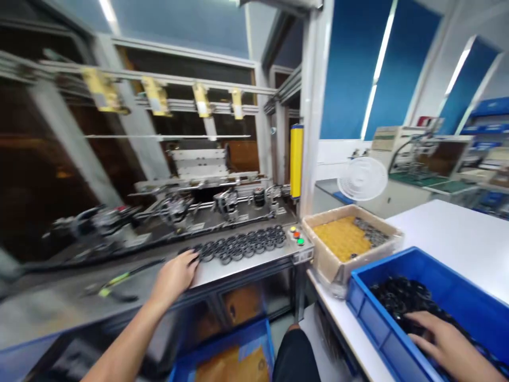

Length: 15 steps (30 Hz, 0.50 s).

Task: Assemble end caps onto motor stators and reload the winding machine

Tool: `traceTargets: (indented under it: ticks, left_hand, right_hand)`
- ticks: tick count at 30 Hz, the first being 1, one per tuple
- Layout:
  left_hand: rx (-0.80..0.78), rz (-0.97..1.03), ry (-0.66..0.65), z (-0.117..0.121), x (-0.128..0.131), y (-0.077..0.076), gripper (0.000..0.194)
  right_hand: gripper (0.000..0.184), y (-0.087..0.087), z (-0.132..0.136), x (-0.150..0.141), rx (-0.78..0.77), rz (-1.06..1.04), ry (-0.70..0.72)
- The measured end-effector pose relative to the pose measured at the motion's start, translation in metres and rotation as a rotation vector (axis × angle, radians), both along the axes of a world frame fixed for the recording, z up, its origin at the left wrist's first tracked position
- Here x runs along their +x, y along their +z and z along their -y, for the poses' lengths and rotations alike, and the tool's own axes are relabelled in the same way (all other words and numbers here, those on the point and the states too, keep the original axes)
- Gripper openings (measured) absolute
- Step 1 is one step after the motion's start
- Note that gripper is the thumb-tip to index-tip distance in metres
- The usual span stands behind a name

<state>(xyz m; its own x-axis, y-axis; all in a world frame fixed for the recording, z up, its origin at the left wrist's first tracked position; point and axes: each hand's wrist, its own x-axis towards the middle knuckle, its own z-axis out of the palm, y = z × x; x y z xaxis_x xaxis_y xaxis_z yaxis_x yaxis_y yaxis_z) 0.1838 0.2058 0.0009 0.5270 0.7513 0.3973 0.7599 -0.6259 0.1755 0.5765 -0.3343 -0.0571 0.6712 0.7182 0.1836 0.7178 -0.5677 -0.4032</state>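
My left hand [177, 273] rests at the metal ledge, its fingers curled and closed at the left end of a group of black rings [248, 246]. Its fingertips are on a ring at that end, partly hidden by the hand. The rings stand close together in rows. Over to the right, my right hand [443, 339] reaches into a blue bin [392, 326] of loose black rings [403, 297]. Thumb and fingers curl about a dark piece there, which looks like one of these rings; the hand covers part of it.
Green-handled pliers [115, 281] lie left of my left hand. Machine fixtures [226, 201] stand behind the ledge, with push buttons [296, 235] at its right end. A carton [334, 268] holds yellow and grey parts. Below is another blue bin [270, 339]; a white fan [362, 179] stands beyond.
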Motion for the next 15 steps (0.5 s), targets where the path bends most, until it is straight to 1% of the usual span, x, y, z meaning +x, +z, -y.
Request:
traceTargets:
  ticks: [2, 3, 4, 6, 8, 9, 10, 11, 12, 13, 14, 15]
  left_hand:
    - [0.084, 0.019, -0.017, 0.001, 0.005, -0.002, 0.045]
    - [0.156, 0.044, -0.027, 0.003, 0.013, -0.003, 0.052]
    - [0.252, 0.074, -0.063, 0.007, 0.024, -0.002, 0.056]
    - [0.392, 0.131, -0.205, 0.026, 0.058, 0.007, 0.06]
    - [0.426, 0.152, -0.402, 0.058, 0.107, 0.027, 0.055]
    - [0.401, 0.144, -0.496, 0.078, 0.136, 0.04, 0.051]
    - [0.351, 0.096, -0.585, 0.098, 0.168, 0.054, 0.047]
    - [0.28, 0.003, -0.67, 0.117, 0.201, 0.067, 0.045]
    - [0.244, -0.05, -0.737, 0.133, 0.236, 0.078, 0.043]
    - [0.211, -0.092, -0.787, 0.146, 0.271, 0.085, 0.041]
    - [0.172, -0.142, -0.827, 0.156, 0.307, 0.09, 0.039]
    - [0.129, -0.197, -0.852, 0.163, 0.341, 0.09, 0.037]
  right_hand:
    - [0.045, 0.0, -0.007, -0.016, -0.066, -0.105, -0.004]
    - [0.047, 0.0, -0.012, -0.023, -0.09, -0.138, -0.002]
    - [0.048, -0.001, -0.018, -0.029, -0.105, -0.148, -0.006]
    - [0.046, -0.001, -0.027, -0.038, -0.134, -0.149, -0.012]
    - [0.041, -0.001, -0.032, -0.041, -0.166, -0.14, -0.02]
    - [0.04, 0.0, -0.034, -0.041, -0.182, -0.138, -0.025]
    - [0.041, 0.0, -0.034, -0.041, -0.199, -0.137, -0.028]
    - [0.045, 0.0, -0.033, -0.039, -0.219, -0.136, -0.029]
    - [0.05, 0.0, -0.032, -0.037, -0.241, -0.134, -0.028]
    - [0.054, 0.0, -0.03, -0.035, -0.259, -0.132, -0.025]
    - [0.057, 0.0, -0.029, -0.033, -0.272, -0.132, -0.019]
    - [0.059, -0.002, -0.026, -0.03, -0.276, -0.134, -0.008]
